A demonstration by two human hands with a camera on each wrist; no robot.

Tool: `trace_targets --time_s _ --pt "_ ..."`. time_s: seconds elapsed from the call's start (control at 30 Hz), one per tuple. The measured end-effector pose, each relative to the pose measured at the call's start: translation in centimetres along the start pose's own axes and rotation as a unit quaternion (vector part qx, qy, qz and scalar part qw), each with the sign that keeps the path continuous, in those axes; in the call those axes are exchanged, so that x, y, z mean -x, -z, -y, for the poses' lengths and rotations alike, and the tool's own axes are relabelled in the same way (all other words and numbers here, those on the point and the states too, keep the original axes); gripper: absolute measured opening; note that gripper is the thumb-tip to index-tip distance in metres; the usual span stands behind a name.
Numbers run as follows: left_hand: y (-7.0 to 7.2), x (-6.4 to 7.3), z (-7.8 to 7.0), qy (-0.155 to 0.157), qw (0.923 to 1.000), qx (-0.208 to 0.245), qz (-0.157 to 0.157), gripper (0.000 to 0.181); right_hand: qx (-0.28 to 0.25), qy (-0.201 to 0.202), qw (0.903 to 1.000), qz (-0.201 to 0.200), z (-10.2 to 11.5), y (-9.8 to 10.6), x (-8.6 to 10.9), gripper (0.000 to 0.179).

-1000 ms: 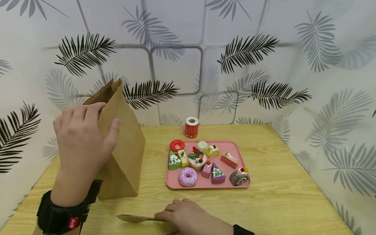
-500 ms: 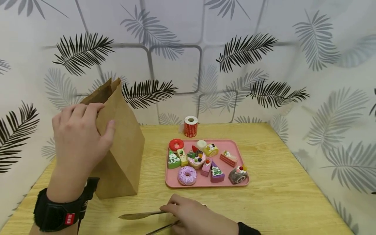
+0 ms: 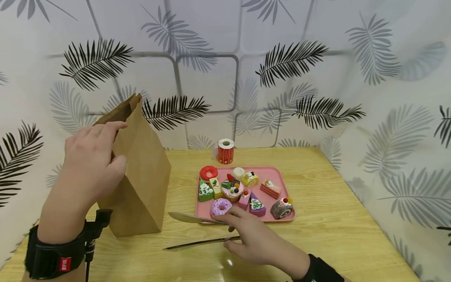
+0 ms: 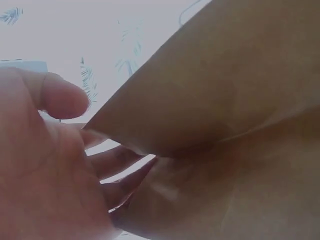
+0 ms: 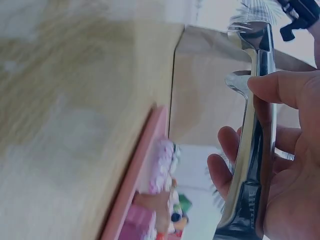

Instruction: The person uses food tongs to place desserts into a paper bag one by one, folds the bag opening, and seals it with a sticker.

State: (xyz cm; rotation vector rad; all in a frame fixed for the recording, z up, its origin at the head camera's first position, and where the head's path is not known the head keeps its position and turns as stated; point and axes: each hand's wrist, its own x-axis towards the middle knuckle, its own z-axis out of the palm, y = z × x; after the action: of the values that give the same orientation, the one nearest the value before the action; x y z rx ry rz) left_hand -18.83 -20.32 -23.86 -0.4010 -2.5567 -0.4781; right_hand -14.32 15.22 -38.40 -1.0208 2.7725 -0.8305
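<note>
My left hand point(image 3: 92, 156) is at the upper left edge of a standing brown paper bag point(image 3: 146, 184). Its fingers curl over that edge; in the left wrist view their ends go behind the paper, while the thumb point(image 4: 65, 97) stands apart from it. My right hand point(image 3: 251, 239) grips metal food tongs point(image 5: 257, 130) between thumb and fingers. The tongs' two arms are spread, above the table and pointing left towards the bag. Just behind them a pink tray point(image 3: 282, 176) bears several toy pastries, among them a purple donut point(image 3: 220, 206) partly behind my right hand.
A roll of red-and-white labels point(image 3: 226, 152) stands behind the tray on the wooden table point(image 3: 317, 235). A leaf-patterned curtain point(image 3: 211, 86) closes off the back and sides. Also on the tray are a chocolate roll cake point(image 3: 282, 209) and a red donut point(image 3: 208, 172).
My right hand has lifted the tongs off the table and moved them forward to the tray's front edge; their arms now show spread. The left hand stays at the bag, its thumb drawn back slightly.
</note>
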Motion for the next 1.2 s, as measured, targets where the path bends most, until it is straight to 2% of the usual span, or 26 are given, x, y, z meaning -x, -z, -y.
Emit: trace_targets --time_s 0.1,0.2,0.4,0.63,0.77,0.93,1.07,1.2 --pt "0.2 -0.1 0.3 -0.011 0.9999 -0.003 0.005 0.065 0.008 -0.003 0.9998 -0.019 -0.5 0.8 0.4 0.053" --pt "0.4 0.0 0.6 -0.011 0.9999 0.004 -0.008 0.064 0.026 -0.007 0.9990 -0.036 -1.0 1.4 0.9 0.052" --pt "0.9 0.3 0.8 0.024 0.9992 0.023 -0.020 0.063 0.049 -0.027 0.9964 -0.063 -2.0 2.1 1.6 0.053" --pt "0.8 0.3 0.8 0.045 0.9988 0.013 0.015 0.074 0.065 -0.068 0.9928 -0.074 -2.9 2.5 2.2 0.050" --pt "0.7 0.4 0.8 0.049 0.9986 0.008 0.017 0.064 0.069 -0.080 0.9908 -0.086 -3.3 2.6 2.6 0.048" --pt "0.3 0.6 0.9 0.017 0.9997 -0.006 -0.014 0.052 0.085 -0.097 0.9858 -0.107 -3.8 2.7 3.1 0.048" --pt "-0.2 0.9 0.9 -0.011 0.9984 -0.005 -0.055 0.039 0.110 -0.120 0.9793 -0.121 -4.1 2.9 3.4 0.049" --pt "-0.6 0.9 0.7 -0.037 0.9944 0.012 -0.099 0.028 0.120 -0.142 0.9756 -0.117 -4.3 2.9 3.5 0.049"
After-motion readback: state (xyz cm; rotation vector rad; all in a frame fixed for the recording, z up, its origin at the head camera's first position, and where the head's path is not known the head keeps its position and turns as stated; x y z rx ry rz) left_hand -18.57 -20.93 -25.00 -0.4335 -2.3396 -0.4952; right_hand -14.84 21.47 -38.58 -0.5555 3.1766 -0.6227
